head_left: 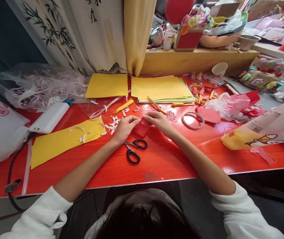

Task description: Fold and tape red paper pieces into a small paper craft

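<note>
Between my two hands is a small piece of red paper [142, 128], pinched along its upper edge. My left hand [127, 127] grips its left side with thumb and forefinger. At the right, my right hand [158, 121] pinches the top corner, its fingertips close to those of my left. Just below the paper lies a pair of black-handled scissors [135, 149] on the red table [164, 162], the blades partly hidden under my left hand. White paper scraps [111, 125] are scattered left of my hands.
Yellow paper strips [62, 139] lie at left, yellow sheets [159, 87] at the back. A roll of tape [193, 120] and red paper squares [208, 115] sit to the right. A drink cup [236, 137] lies tilted at far right; a white power strip [49, 118] is at left.
</note>
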The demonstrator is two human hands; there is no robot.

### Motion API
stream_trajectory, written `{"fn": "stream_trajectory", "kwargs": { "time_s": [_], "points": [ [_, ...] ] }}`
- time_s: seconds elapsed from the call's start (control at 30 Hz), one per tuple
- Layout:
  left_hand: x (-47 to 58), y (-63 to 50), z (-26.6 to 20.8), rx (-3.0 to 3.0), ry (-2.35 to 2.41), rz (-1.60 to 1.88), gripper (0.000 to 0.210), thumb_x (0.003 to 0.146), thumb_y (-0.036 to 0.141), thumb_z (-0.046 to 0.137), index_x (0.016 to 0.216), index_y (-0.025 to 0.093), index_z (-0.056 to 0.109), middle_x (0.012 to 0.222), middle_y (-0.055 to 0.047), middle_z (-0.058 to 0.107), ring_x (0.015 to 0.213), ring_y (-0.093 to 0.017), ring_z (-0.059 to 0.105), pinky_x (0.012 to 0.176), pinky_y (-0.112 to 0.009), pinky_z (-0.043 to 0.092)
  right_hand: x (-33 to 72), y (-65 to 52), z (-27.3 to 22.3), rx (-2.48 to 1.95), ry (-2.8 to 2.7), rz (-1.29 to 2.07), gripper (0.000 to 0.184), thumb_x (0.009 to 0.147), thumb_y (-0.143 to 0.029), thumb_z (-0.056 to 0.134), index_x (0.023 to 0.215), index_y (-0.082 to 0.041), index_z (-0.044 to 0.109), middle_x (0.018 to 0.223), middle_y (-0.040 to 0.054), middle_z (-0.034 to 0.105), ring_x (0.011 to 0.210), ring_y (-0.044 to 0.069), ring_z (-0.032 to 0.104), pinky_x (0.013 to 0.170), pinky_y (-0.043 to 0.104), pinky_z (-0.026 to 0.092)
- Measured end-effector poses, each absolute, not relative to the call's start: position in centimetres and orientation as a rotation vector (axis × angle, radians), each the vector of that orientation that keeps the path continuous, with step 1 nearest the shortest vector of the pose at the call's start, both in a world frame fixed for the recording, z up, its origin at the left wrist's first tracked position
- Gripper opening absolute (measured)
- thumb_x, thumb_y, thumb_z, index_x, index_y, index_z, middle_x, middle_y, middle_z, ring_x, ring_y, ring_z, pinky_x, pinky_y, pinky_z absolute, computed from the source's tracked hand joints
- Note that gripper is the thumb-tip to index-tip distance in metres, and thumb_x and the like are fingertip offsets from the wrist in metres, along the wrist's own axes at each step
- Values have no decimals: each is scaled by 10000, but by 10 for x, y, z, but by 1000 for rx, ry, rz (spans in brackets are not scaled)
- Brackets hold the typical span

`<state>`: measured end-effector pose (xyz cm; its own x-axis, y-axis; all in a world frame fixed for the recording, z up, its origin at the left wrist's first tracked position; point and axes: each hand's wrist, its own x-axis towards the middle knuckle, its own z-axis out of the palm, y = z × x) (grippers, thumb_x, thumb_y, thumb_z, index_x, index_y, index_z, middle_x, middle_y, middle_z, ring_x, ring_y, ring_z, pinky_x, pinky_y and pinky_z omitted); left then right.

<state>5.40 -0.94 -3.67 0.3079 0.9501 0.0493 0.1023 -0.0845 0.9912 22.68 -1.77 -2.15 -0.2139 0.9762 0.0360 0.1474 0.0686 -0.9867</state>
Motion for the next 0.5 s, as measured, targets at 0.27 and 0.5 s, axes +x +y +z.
{"fn": "stream_trajectory", "kwargs": {
  "time_s": [0.27, 0.5],
  "points": [
    [55, -7, -39, 1440, 1025, 997, 330, 717, 464, 664, 801, 145, 651, 772, -7, 633, 715, -112, 544, 669, -212, 423, 231, -18, -14, -1165, -1529, 1414, 275, 733, -411, 665, 742, -141, 615, 697, 29, 602, 688, 147, 607, 694, 316, 533],
    [54, -7, -39, 1437, 1002, 980, 304, 726, 440, 663, 795, 145, 639, 751, 2, 616, 694, -101, 531, 648, -204, 414, 231, -17, -16, -1157, -1522, 1412, 317, 718, -454, 670, 734, -143, 612, 690, 26, 610, 668, 139, 608, 680, 295, 539]
  ]
}}
